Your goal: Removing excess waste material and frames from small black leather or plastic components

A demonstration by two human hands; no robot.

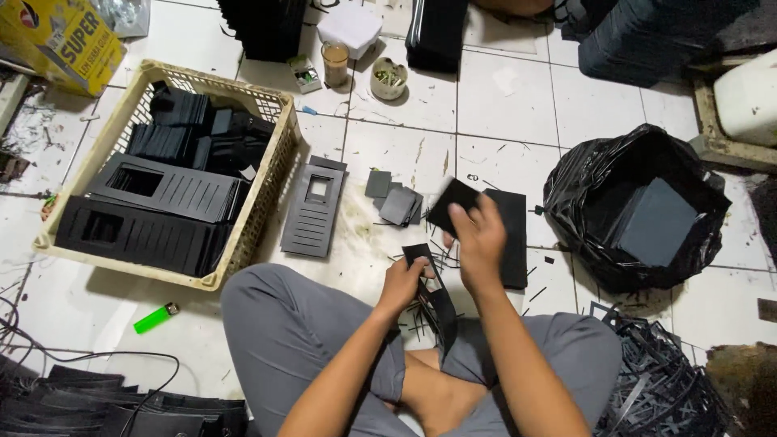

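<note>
Two hands worked above the crossed legs: the left hand [402,283] pinched a black strip [435,299] that hung below its fingers, and the right hand [479,240], just beyond, pinched a black square [450,204] at its fingertips. Farther left sat a basket [263,202]; far right, a bag [639,210].

matt black card [453,204], glossy floor tiles [502,105]

Yellow carton [65,40], top-left; small packet [305,74]
</note>
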